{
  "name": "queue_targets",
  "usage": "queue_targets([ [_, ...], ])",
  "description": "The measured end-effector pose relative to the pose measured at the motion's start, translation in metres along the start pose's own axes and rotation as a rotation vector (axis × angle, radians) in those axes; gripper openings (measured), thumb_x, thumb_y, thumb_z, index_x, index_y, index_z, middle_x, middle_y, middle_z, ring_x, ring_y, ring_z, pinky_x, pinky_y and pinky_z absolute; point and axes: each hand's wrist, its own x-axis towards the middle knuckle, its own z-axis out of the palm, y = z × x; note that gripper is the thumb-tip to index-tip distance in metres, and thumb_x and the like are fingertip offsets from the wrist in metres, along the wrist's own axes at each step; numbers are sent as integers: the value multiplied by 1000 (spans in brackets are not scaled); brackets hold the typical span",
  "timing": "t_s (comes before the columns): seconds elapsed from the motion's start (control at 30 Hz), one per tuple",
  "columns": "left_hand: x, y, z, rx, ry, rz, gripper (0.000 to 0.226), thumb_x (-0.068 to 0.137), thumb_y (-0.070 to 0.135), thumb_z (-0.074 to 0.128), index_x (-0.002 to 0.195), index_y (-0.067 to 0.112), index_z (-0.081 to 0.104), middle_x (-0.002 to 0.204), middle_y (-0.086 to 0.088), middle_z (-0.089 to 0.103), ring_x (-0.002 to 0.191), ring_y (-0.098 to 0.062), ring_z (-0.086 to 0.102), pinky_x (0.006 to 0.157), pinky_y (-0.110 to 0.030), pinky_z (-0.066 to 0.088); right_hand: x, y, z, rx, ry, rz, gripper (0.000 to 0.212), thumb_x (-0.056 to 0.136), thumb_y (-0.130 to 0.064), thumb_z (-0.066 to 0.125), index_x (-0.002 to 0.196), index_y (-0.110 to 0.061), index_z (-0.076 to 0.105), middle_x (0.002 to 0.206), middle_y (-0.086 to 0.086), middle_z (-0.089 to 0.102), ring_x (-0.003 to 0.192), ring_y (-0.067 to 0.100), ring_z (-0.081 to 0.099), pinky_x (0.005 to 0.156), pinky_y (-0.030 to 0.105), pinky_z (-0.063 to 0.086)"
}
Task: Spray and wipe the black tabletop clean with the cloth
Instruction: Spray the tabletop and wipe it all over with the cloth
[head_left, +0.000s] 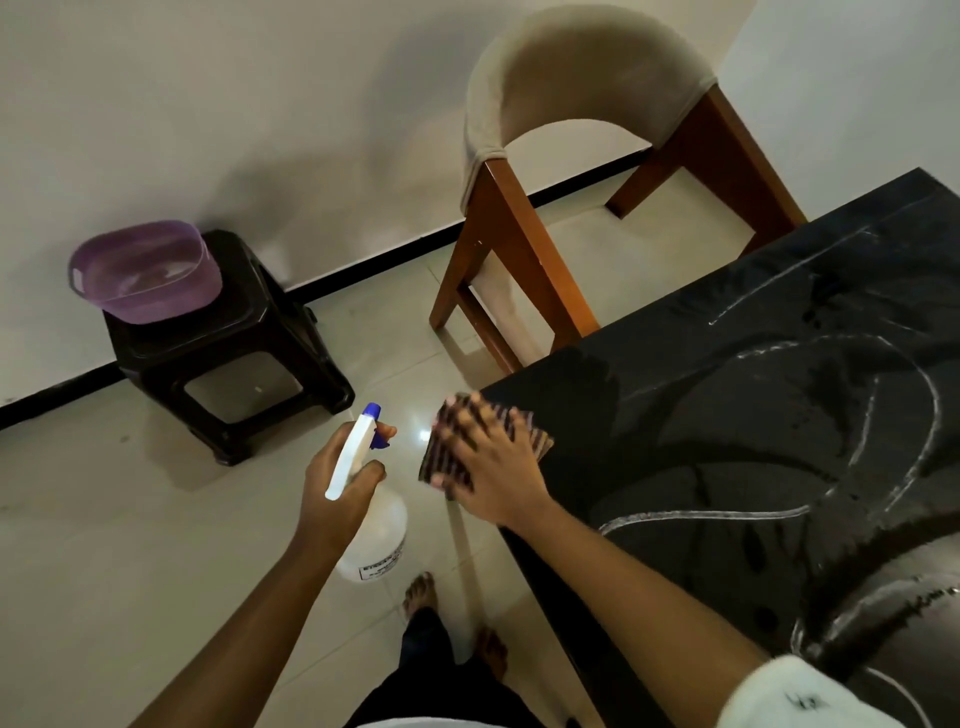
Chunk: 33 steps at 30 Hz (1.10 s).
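The black tabletop (769, 415) with white veins fills the right side and shows wet streaks and droplets. My right hand (493, 467) lies flat, fingers spread, on a dark striped cloth (449, 457) at the table's near left corner; part of the cloth hangs past the edge. My left hand (337, 488) holds a clear spray bottle (371, 540) with a white and blue trigger head by its neck, out over the floor to the left of the table.
A wooden chair (519, 249) with a beige padded back stands at the table's far side. A dark stool (228, 343) by the wall carries a purple plastic basin (145, 273). Pale floor tiles lie between them, and my bare feet (421, 592) are below.
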Motion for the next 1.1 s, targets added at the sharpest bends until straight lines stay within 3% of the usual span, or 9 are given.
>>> queue_targets([
  [0.17,1,0,0,31,-27,10,37,71,14,52,105,24,65,104,12,68,103,-9,61,89,-51,53,4,28,-4,14,-15,-124,60,95,-55,30,151,-34,21,161,-5,8,147,19,3,115,59,0],
  [0.27,1,0,1,34,-46,25,40,71,18,53,110,17,63,109,5,67,104,-18,61,87,-50,54,33,84,-21,20,50,190,58,98,-54,25,151,-32,20,161,-4,8,147,18,5,115,59,9],
  [0.37,1,0,3,31,-52,39,42,72,18,53,112,16,63,110,4,67,104,-19,61,86,-49,55,40,121,-30,15,3,399,63,98,-59,21,153,-32,10,162,-3,-3,148,20,-5,114,55,-3],
  [0.5,-1,1,6,25,-59,39,40,73,19,54,112,16,63,109,3,67,102,-18,62,88,-49,54,-12,64,-12,56,-9,229,74,92,-69,18,152,-32,-4,159,-4,-16,145,16,-18,115,50,-6],
  [0.63,-1,3,8,26,-75,43,38,74,17,54,110,17,64,107,6,67,100,-14,63,87,-45,54,-112,0,25,47,31,20,71,93,-67,28,153,-33,13,162,-4,5,148,18,1,113,52,9],
  [0.73,2,4,10,33,-104,44,40,73,21,55,112,17,63,108,2,67,99,-20,62,83,-38,55,-124,18,29,22,32,-33,65,93,-62,32,152,-35,20,161,-6,12,148,16,8,112,50,11],
  [0.83,5,8,14,61,-125,53,40,72,23,55,111,16,63,110,-1,66,96,-22,61,73,-18,47,-84,65,10,43,40,137,62,96,-58,27,152,-36,13,161,-10,0,147,12,-4,115,51,7],
  [0.93,6,12,20,56,-126,64,39,72,24,55,110,16,62,109,-1,65,95,-22,61,69,-11,44,-42,114,-14,53,-5,347,61,99,-58,22,153,-35,4,157,-11,-13,146,13,-12,117,51,-4],
  [1.1,-2,9,33,58,-120,59,40,72,24,55,111,16,61,109,1,65,95,-21,60,65,-4,44,-58,91,-8,83,-13,375,69,95,-66,19,152,-35,-6,155,-9,-22,144,14,-19,113,46,-12],
])
